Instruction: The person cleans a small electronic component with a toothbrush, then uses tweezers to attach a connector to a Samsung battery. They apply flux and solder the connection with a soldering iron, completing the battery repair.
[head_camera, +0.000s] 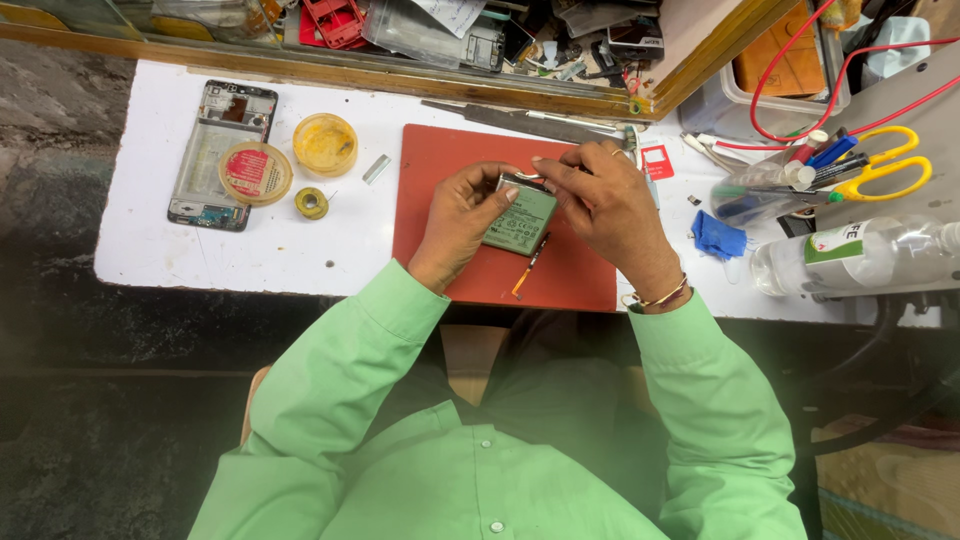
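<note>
My left hand (460, 215) grips a flat grey-green phone battery (522, 220) by its left edge, over a red work mat (440, 160). My right hand (605, 205) pinches at the battery's top edge with thumb and forefinger; what it pinches is too small to tell. A thin orange-tipped tool (528, 265) lies on the mat just below the battery. Both sleeves are light green, and a bangle sits on my right wrist.
An opened phone frame (215, 150) with a round red-labelled tin (255, 173) lies at the left, beside a yellow tub (325, 143) and a solder spool (311, 203). Yellow scissors (885, 165), pens, a blue cloth (718, 238) and a clear bottle (860, 255) crowd the right. A parts-filled shelf runs along the back.
</note>
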